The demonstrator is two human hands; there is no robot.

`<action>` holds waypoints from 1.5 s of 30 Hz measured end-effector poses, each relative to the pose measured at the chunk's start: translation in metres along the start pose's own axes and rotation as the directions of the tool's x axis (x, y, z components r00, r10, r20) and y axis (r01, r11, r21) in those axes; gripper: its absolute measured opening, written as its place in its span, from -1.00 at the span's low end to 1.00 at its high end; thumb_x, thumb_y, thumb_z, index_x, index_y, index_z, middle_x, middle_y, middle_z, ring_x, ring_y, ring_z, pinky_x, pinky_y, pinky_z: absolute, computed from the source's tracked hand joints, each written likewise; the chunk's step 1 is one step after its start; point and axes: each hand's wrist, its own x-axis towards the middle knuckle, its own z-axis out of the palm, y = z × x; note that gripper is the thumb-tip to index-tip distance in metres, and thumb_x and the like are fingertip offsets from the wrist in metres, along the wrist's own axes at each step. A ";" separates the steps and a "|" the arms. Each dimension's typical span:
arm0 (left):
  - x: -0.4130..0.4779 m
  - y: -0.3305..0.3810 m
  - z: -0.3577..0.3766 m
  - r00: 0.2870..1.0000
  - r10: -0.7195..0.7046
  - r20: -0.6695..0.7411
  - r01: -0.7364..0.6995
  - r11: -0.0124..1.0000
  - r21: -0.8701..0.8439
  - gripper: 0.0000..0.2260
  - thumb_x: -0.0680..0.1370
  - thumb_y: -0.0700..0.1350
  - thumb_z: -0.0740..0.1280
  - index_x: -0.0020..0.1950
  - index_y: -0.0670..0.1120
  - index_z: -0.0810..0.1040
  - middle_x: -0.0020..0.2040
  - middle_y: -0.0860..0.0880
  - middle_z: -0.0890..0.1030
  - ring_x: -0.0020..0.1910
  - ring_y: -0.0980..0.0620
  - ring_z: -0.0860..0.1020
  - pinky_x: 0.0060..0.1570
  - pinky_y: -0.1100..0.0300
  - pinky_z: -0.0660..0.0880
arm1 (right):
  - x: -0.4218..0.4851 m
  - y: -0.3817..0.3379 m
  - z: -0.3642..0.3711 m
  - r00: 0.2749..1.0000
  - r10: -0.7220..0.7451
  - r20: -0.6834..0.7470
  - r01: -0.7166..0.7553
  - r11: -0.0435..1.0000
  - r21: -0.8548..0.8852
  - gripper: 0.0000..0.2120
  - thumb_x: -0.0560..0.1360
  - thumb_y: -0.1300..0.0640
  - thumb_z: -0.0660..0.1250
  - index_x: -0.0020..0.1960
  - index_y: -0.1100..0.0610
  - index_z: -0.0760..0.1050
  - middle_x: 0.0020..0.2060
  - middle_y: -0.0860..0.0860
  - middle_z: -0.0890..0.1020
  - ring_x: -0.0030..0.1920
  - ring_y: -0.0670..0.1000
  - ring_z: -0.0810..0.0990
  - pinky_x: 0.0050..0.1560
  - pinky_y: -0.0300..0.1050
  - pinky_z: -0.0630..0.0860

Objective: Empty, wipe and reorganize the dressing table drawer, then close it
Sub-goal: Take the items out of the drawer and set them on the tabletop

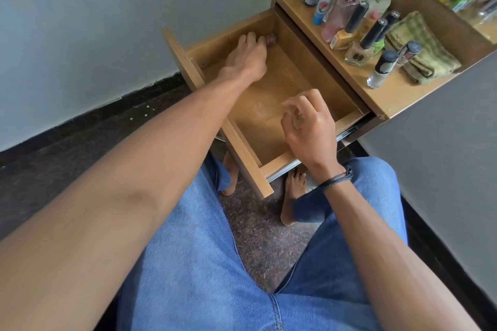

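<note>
The wooden drawer (243, 149) of the dressing table (387, 99) is pulled fully out, and its floor is almost bare. My left hand (248, 58) reaches into the drawer's far corner. Its fingertips pinch a small dark round item (271, 40) that lies against the back wall. My right hand (309, 126) hovers over the near right part of the drawer with its fingers loosely curled, and I see nothing in it. A folded green checked cloth (422, 48) lies on the table top.
Several nail polish and cosmetic bottles (357, 35) stand crowded on the table top beside the cloth, with a mirror behind them. A grey wall runs on the left. My knees in blue jeans and my bare feet are under the drawer.
</note>
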 end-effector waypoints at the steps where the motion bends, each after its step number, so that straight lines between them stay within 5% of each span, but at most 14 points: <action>1: 0.002 0.000 0.000 1.000 -0.003 -0.003 0.003 1.000 -0.005 -0.49 0.56 -0.35 0.24 0.51 -0.14 0.32 0.44 -0.17 0.33 0.39 -0.21 0.32 0.24 -0.10 0.48 | 0.000 0.000 0.000 1.000 0.006 0.001 -0.006 1.000 0.005 -0.88 0.53 0.29 0.32 0.03 0.21 0.60 -0.04 0.06 0.53 -0.10 0.04 0.53 -0.19 -0.02 0.52; 13: 0.013 -0.006 0.006 0.992 -0.123 -0.010 0.123 0.992 -0.019 -0.78 0.55 -0.18 0.44 0.15 -0.22 0.58 0.45 -0.17 0.37 0.34 -0.22 0.41 0.21 -0.07 0.48 | 0.001 0.000 -0.002 0.999 0.031 0.018 -0.031 0.999 0.013 -0.90 0.52 0.31 0.33 0.00 0.24 0.60 -0.05 0.11 0.55 -0.11 0.10 0.55 -0.18 0.08 0.54; 18: 0.005 -0.001 -0.003 0.985 -0.169 -0.030 0.164 0.980 -0.108 -0.80 0.56 -0.11 0.43 0.13 -0.16 0.57 0.17 -0.16 0.58 0.13 -0.21 0.57 -0.14 0.03 0.47 | 0.000 0.000 0.000 0.999 0.034 0.016 -0.034 0.999 0.015 -0.90 0.53 0.31 0.32 -0.01 0.24 0.60 -0.06 0.10 0.54 -0.13 0.09 0.55 -0.18 0.08 0.54; 23: -0.012 0.005 -0.022 0.962 -0.265 -0.064 0.233 0.921 -0.312 -0.75 0.53 -0.06 0.44 0.17 -0.13 0.63 0.13 -0.10 0.65 0.08 -0.15 0.62 -0.08 0.11 0.50 | 0.004 0.002 -0.004 0.984 0.162 -0.071 -0.150 0.976 0.156 -0.88 0.51 0.32 0.35 -0.01 0.18 0.61 -0.07 -0.04 0.50 -0.14 -0.17 0.51 -0.12 -0.27 0.51; 28: -0.048 0.012 -0.058 0.970 -0.241 -0.003 0.207 0.837 -0.506 -0.77 0.32 0.07 0.56 -0.21 -0.07 0.69 -0.33 0.10 0.61 -0.37 0.14 0.54 -0.43 0.22 0.43 | 0.008 0.002 -0.016 0.959 0.271 -0.085 -0.241 0.936 0.256 -0.82 0.50 0.35 0.35 0.05 0.18 0.62 -0.03 -0.05 0.51 -0.12 -0.18 0.56 -0.05 -0.27 0.56; 31: -0.076 0.016 -0.077 0.977 -0.193 0.089 0.205 0.749 -0.630 -0.82 0.27 0.06 0.58 -0.25 0.00 0.71 -0.33 0.09 0.65 -0.28 0.10 0.61 -0.29 0.10 0.60 | 0.009 0.001 -0.024 0.960 0.274 -0.056 -0.251 0.933 0.259 -0.77 0.51 0.32 0.40 0.15 0.16 0.63 0.03 -0.04 0.54 -0.10 -0.16 0.59 -0.01 -0.23 0.59; 36: -0.114 0.023 -0.082 0.983 -0.090 0.162 0.181 0.655 -0.733 -0.81 0.32 0.00 0.62 -0.13 0.00 0.73 -0.21 0.09 0.72 -0.16 0.15 0.66 -0.08 0.11 0.60 | 0.004 -0.006 -0.027 0.972 0.222 0.080 -0.235 0.946 0.224 -0.61 0.50 0.14 0.52 0.32 0.09 0.58 0.10 -0.05 0.59 -0.01 -0.06 0.62 0.08 -0.11 0.61; 38: -0.126 0.030 -0.077 0.981 -0.060 0.183 0.177 0.647 -0.741 -0.81 0.34 -0.03 0.61 -0.08 0.00 0.73 -0.12 0.09 0.72 -0.04 0.10 0.66 0.09 0.01 0.61 | 0.000 -0.007 -0.027 0.973 0.218 0.071 -0.228 0.952 0.203 -0.60 0.50 0.09 0.53 0.31 0.08 0.59 0.05 -0.08 0.61 -0.03 -0.13 0.60 0.08 -0.13 0.60; 45: -0.150 0.048 -0.057 0.989 0.003 0.147 0.113 0.623 -0.774 -0.73 0.37 0.03 0.58 0.02 -0.03 0.73 -0.11 0.07 0.73 -0.03 0.07 0.68 0.11 -0.07 0.61 | -0.012 -0.002 -0.031 0.973 0.230 0.018 -0.230 0.962 0.148 -0.75 0.50 0.00 0.51 0.15 0.04 0.66 -0.09 -0.06 0.64 -0.14 -0.08 0.59 -0.08 0.01 0.59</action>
